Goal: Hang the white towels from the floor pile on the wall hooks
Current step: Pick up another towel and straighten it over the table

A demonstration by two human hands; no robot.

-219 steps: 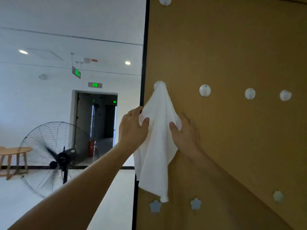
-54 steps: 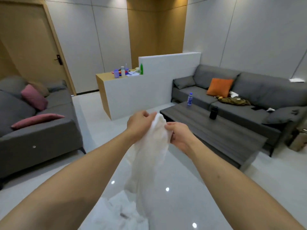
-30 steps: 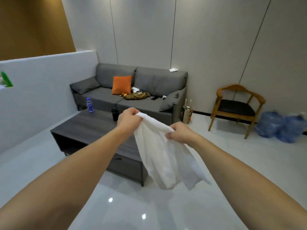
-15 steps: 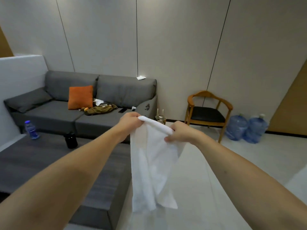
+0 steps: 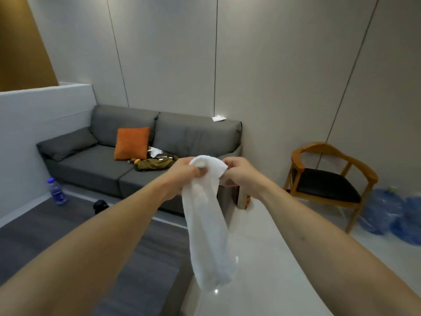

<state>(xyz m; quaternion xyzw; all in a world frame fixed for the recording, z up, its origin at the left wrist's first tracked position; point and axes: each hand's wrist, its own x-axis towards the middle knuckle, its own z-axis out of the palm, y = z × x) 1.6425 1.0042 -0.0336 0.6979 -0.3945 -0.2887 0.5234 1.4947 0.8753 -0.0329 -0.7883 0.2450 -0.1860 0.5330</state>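
White towel (image 5: 208, 224) hangs bunched in front of the grey sofa (image 5: 145, 156), its top edge pinched by left hand (image 5: 182, 174) and right hand (image 5: 239, 173), fingers closed on it.

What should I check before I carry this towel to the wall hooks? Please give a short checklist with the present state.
1. Left hand grips the white towel at its top edge: ok.
2. Right hand grips the same edge: ok.
3. Towel hangs free, clear of the floor: ok.
4. Top edge bunched into a loop for a hook: ok, it bulges up between the hands.
5. Wall hooks in view: not ok, only the sofa and the chair are ahead.
6. A free hook left: cannot tell.
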